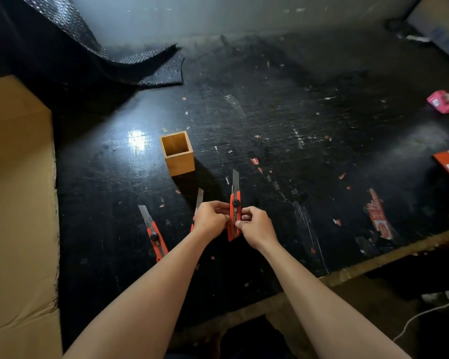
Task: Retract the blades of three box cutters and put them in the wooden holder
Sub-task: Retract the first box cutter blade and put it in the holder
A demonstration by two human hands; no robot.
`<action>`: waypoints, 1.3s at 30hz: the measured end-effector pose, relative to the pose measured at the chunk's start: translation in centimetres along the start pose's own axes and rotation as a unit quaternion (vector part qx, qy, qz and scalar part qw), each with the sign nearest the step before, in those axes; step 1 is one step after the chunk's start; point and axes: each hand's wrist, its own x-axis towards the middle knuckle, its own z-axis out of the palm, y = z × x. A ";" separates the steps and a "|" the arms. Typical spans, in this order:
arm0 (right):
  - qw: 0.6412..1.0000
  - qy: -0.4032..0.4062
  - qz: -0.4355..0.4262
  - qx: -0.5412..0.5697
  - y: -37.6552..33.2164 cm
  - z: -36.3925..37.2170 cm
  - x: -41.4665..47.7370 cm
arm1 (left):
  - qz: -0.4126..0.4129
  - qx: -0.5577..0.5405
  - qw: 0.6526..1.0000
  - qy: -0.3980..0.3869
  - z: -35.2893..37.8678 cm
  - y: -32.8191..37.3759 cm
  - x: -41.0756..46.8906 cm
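The wooden holder [177, 153] stands upright on the black table [309, 130], and its inside is empty. Nearer to the person than the holder, the left hand [211, 219] and the right hand [257, 225] both close their fingers around the held box cutter [234, 212]; its blade is out and points away from the person. A second cutter [154, 233] lies left of the hands, blade out. A third cutter [198, 203] is partly hidden behind the left hand.
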 end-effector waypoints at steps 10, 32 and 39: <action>0.983 -0.032 -0.155 0.094 -9.7 -2.4 0.3 | 0.099 -0.152 0.983 0.010 -7.7 6.4 -2.1; 0.892 0.001 -0.450 0.038 -29.9 -5.6 -1.9 | 0.290 -0.223 0.925 0.102 -19.2 17.9 -11.0; 0.888 0.005 -0.459 0.023 -30.4 -5.9 -2.8 | 0.310 -0.213 0.919 0.118 -19.1 17.6 -11.7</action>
